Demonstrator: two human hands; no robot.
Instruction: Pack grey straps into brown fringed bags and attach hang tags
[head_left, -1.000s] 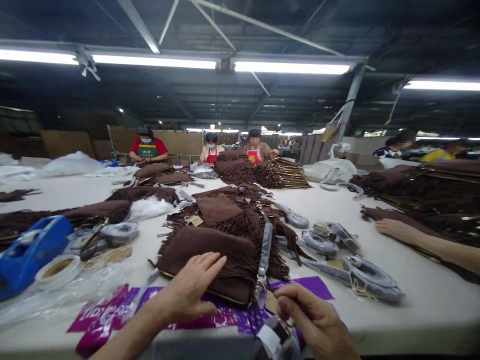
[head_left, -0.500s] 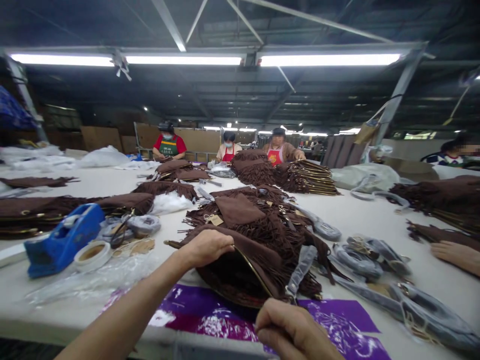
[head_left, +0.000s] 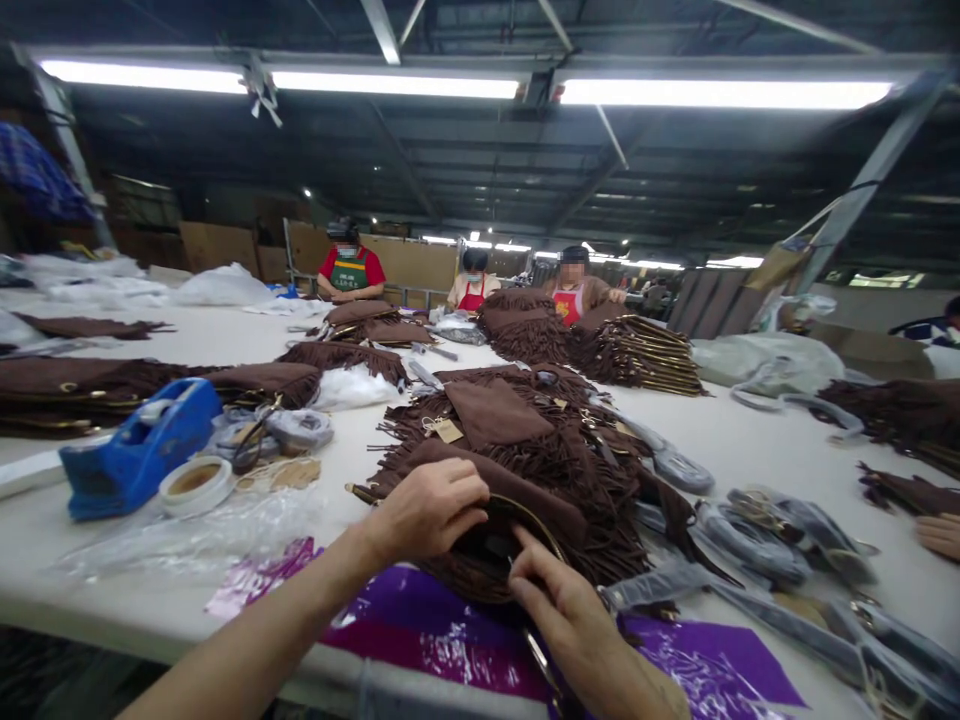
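Observation:
A dark brown fringed bag (head_left: pixel 517 485) lies before me with its gold-zipped mouth gaping and its inside dark. My left hand (head_left: pixel 435 505) is closed on the bag's edge at the left of the opening. At the near right side of the mouth is my right hand (head_left: pixel 562 600), its thumb and forefinger bent toward each other around something small and pale that I cannot make out. Gold metal trim (head_left: pixel 541 660) hangs below that hand. Shiny purple plastic (head_left: pixel 435 620) lies beneath the bag. A plastic-wrapped strap (head_left: pixel 660 585) extends to the right.
A blue tape dispenser (head_left: pixel 139 445) and a tape roll (head_left: pixel 196 484) stand left. More fringed bags (head_left: pixel 499 412) are piled just beyond, near wrapped straps (head_left: pixel 750 540). Co-workers (head_left: pixel 351 265) sit across the table; another person's hand (head_left: pixel 939 535) shows at far right.
My right hand has moved up from below the bag to its opening, fingers now at the mouth. The left hand stays at the edge, fingers more curled. The view has shifted slightly.

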